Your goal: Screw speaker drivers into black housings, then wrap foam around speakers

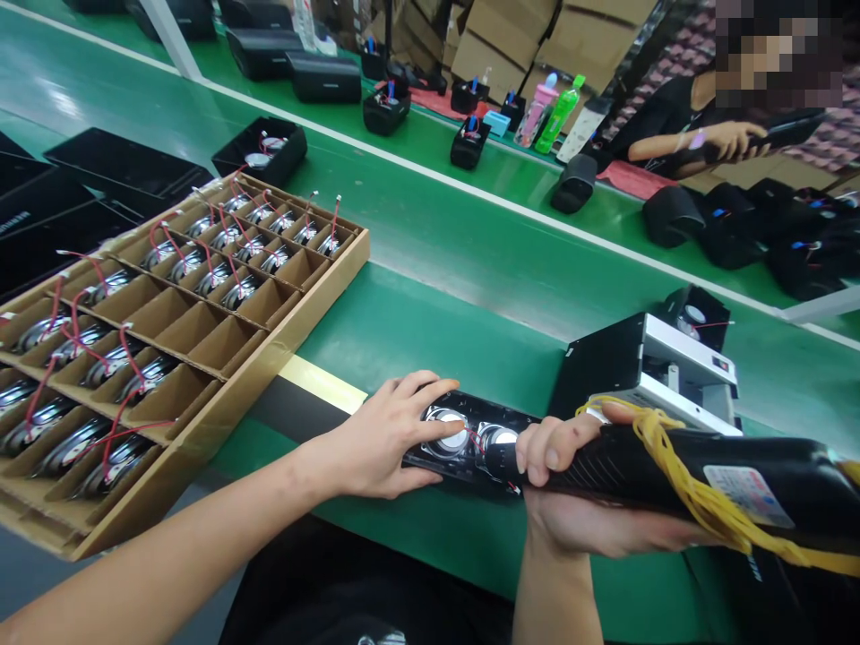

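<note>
My left hand (393, 434) lies over the left end of a long black housing (460, 466), its fingers spread across the edges and onto a round silver speaker (447, 433). A second speaker (498, 437) sits to the right in the same housing, with thin red wires between the two. My right hand (571, 484) is wrapped round a black power screwdriver (624, 466), which has a yellow cord tied on it. The tool's nose is over the second speaker, and its tip is hidden from view.
A cardboard divider tray (313, 309) of wired speakers stands at the left. A black and silver machine (645, 367) is behind the screwdriver. Across the green bench are black housings (326, 78), bottles (561, 112) and a person (699, 125) holding a black object.
</note>
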Available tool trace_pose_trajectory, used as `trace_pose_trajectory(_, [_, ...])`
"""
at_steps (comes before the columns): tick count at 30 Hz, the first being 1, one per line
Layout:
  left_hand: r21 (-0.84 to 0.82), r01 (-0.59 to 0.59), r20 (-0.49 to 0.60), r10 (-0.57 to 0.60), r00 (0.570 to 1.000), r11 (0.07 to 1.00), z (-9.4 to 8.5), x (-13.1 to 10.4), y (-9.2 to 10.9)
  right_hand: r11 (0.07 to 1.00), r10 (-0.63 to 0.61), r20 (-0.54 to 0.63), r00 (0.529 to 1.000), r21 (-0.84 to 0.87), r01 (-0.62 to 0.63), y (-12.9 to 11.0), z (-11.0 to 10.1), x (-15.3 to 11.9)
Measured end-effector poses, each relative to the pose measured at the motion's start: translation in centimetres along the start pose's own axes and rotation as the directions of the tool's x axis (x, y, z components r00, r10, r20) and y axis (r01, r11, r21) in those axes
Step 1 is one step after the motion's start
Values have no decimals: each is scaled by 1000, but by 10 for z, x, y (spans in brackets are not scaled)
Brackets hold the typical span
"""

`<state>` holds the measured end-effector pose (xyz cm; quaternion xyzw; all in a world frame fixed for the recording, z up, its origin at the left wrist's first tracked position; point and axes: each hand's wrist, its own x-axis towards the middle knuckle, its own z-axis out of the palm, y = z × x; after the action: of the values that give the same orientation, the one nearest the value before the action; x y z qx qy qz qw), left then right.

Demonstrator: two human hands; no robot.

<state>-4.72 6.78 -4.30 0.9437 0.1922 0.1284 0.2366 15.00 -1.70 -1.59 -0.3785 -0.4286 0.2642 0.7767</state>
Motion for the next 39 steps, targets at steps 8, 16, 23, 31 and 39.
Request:
trace_pose_trajectory(8, [56, -31, 24, 30, 999, 998, -2, 1, 2, 997, -60, 212, 975, 51, 51, 6, 3, -7])
trace_pose_trajectory(16, [60, -62, 22, 61, 998, 996, -2, 0, 2, 997, -76, 251, 965, 22, 73, 4, 11, -13])
trace_pose_trajectory(23, [55, -69, 11, 68, 998, 996, -1, -1, 3, 999, -35, 251, 967, 20, 31, 1, 12, -16])
trace_pose_trajectory(31, [26, -29, -10, 29, 1000, 999, -2, -1, 4, 1000, -26, 228, 973, 12, 24, 1, 18, -16])
trace_pose_trajectory(39, [28, -22, -28, 23, 999, 999, 6, -2, -4, 920, -344, -115, 932, -238, 311, -64, -48, 40])
